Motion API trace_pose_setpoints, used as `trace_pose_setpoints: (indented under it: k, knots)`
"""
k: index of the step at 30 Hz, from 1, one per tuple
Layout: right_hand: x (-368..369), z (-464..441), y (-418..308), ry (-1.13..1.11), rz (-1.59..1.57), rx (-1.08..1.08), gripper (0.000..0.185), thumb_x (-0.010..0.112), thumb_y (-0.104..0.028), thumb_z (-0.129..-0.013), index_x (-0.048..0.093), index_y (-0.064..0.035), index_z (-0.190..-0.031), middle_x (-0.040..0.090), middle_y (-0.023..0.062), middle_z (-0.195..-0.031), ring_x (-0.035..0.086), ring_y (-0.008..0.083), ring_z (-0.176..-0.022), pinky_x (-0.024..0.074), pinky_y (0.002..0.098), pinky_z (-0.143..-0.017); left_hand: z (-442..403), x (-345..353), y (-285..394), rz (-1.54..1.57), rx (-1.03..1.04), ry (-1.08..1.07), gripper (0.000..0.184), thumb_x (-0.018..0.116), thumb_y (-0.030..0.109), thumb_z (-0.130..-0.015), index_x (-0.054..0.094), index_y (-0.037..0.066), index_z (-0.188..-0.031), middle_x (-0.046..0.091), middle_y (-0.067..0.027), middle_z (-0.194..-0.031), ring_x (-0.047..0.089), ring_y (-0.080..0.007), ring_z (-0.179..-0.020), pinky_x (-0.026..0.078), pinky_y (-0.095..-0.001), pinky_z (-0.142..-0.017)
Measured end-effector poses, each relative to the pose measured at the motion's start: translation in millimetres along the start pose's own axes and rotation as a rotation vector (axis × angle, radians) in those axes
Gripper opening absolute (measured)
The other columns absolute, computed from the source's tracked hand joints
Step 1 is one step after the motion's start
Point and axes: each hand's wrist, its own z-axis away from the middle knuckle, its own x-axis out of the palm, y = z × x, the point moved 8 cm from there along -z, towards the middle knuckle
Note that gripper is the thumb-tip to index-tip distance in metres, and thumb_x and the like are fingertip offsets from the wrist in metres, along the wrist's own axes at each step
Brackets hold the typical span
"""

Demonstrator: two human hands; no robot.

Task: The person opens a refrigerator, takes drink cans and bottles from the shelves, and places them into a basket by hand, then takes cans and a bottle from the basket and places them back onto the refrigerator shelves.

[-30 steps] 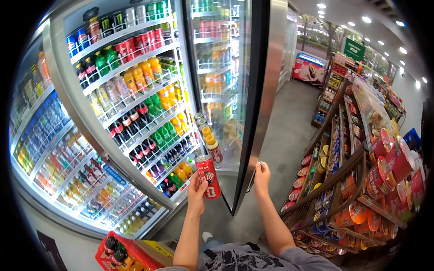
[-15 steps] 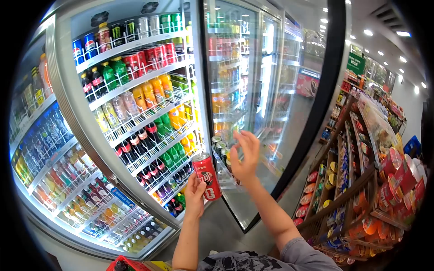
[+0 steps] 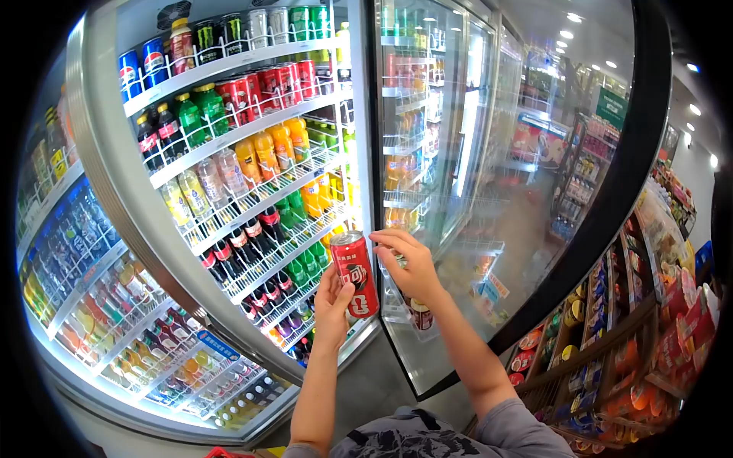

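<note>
My left hand [image 3: 334, 307] is wrapped round a red soda can [image 3: 359, 278] with white lettering, its silver top tilted slightly toward the fridge. Close to the upper right side of the can is my right hand [image 3: 410, 265], palm down, fingers loosely bent and holding nothing. Whether its fingertips touch the can's rim I cannot tell. Both hands are in front of an open drinks fridge, beside its glass door [image 3: 489, 298]. Behind the right hand, a clear bin on the door holds a dark can [image 3: 421, 314], partly hidden.
White wire fridge shelves [image 3: 244, 141] carry several rows of bottles and cans. A second fridge section with a closed door [image 3: 114, 290] stands to the left. The open door's black frame [image 3: 588, 267] slants across the right, near a snack rack [image 3: 611, 359].
My right hand has come down and left, closer to the top of the can. The can has risen slightly in view. The door frame and snack rack sit farther right in the picture.
</note>
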Motion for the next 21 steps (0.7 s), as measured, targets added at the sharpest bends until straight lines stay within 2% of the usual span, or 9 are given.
trace_pose_setpoints:
  k: [1,3,5,7,13,15,17,19,21]
  knots:
    - [-4.4,0.3,5.7,0.007,0.006,0.002,0.026,0.056,-0.006,-0.094,0.065,0.0002,-0.118,0.065,0.0134,-0.116,0.069,0.019,-0.095,0.0537,0.0266,-0.078,-4.6,0.8,-4.5,0.001,-0.004,-0.008,0.059,0.063,0.009,-0.093,0.036,-0.002,-0.144,0.051,-0.0123,-0.138,0.05,-0.0189,-0.125,0.038,-0.033,-0.107]
    - [-8.3,5.1,35.4,-0.041,-0.135,0.202,0.029,0.055,-0.009,-0.097,0.062,-0.0002,-0.123,0.065,0.0124,-0.117,0.067,0.0172,-0.097,0.0534,0.0274,-0.079,-12.7,1.5,-15.7,-0.006,-0.031,0.003,0.06,0.064,0.009,-0.093,0.035,-0.002,-0.144,0.051,-0.0121,-0.138,0.051,-0.0187,-0.124,0.038,-0.0327,-0.107]
    - [-12.9,4.4,49.2,-0.061,-0.164,0.224,0.032,0.054,-0.012,-0.098,0.059,-0.0009,-0.127,0.065,0.0119,-0.117,0.066,0.0162,-0.099,0.0533,0.0277,-0.079,-22.7,4.4,-23.8,-0.007,-0.037,-0.015,0.06,0.064,0.01,-0.092,0.035,-0.003,-0.144,0.051,-0.0119,-0.138,0.051,-0.0185,-0.125,0.038,-0.0327,-0.107]
    - [-21.7,1.8,63.3,-0.019,-0.249,0.272,0.03,0.058,-0.012,-0.095,0.062,-0.002,-0.124,0.068,0.011,-0.112,0.067,0.015,-0.092,0.0535,0.0281,-0.079,-33.4,8.4,-31.9,-0.013,-0.022,-0.026,0.06,0.064,0.01,-0.093,0.035,-0.003,-0.144,0.053,-0.0118,-0.136,0.051,-0.0182,-0.124,0.039,-0.0324,-0.106]
    - [-10.9,-23.7,91.3,-0.018,-0.345,0.277,0.041,0.066,-0.019,-0.093,0.057,-0.0033,-0.129,0.062,0.0101,-0.116,0.065,0.0156,-0.094,0.054,0.0291,-0.077,-80.5,26.1,-38.0,-0.051,-0.017,-0.003,0.058,0.062,0.01,-0.094,0.036,-0.002,-0.144,0.055,-0.0109,-0.133,0.055,-0.0172,-0.118,0.042,-0.0315,-0.102]
    - [-6.9,-35.0,93.7,-0.113,-0.316,0.375,0.048,0.067,-0.018,-0.093,0.052,-0.0021,-0.136,0.058,0.0122,-0.122,0.061,0.016,-0.103,0.0524,0.0304,-0.086,-96.7,26.4,-35.2,-0.069,0.012,0.01,0.055,0.062,0.011,-0.094,0.039,-0.001,-0.143,0.056,-0.0097,-0.131,0.056,-0.0167,-0.116,0.043,-0.0308,-0.1]
    - [-3.8,-44.9,99.0,-0.121,-0.311,0.384,0.054,0.068,-0.019,-0.092,0.048,-0.0039,-0.14,0.058,0.0132,-0.122,0.062,0.0165,-0.103,0.0525,0.0309,-0.086,-111.2,23.7,-33.2,-0.103,0.035,0.05,0.055,0.062,0.011,-0.094,0.039,0.001,-0.143,0.057,-0.0094,-0.129,0.056,-0.0165,-0.115,0.043,-0.0305,-0.1]
    - [-2.1,-54.6,102.3,-0.079,-0.366,0.347,0.058,0.07,-0.024,-0.09,0.048,-0.0055,-0.14,0.062,0.0143,-0.117,0.065,0.0205,-0.099,0.0562,0.0316,-0.077,-123.2,26.7,-29.0,-0.107,0.047,0.049,0.055,0.062,0.01,-0.094,0.04,0.001,-0.143,0.058,-0.0093,-0.128,0.056,-0.0165,-0.115,0.043,-0.0305,-0.099]
    - [-1.2,-58.9,114.5,-0.068,-0.362,0.325,0.059,0.069,-0.023,-0.091,0.046,-0.0064,-0.143,0.062,0.0144,-0.116,0.065,0.0211,-0.101,0.0564,0.0319,-0.076,-133.0,30.9,-23.7,-0.159,0.081,0.007,0.051,0.061,0.011,-0.094,0.043,0.0,-0.14,0.058,-0.0098,-0.128,0.055,-0.0172,-0.117,0.042,-0.0322,-0.102]
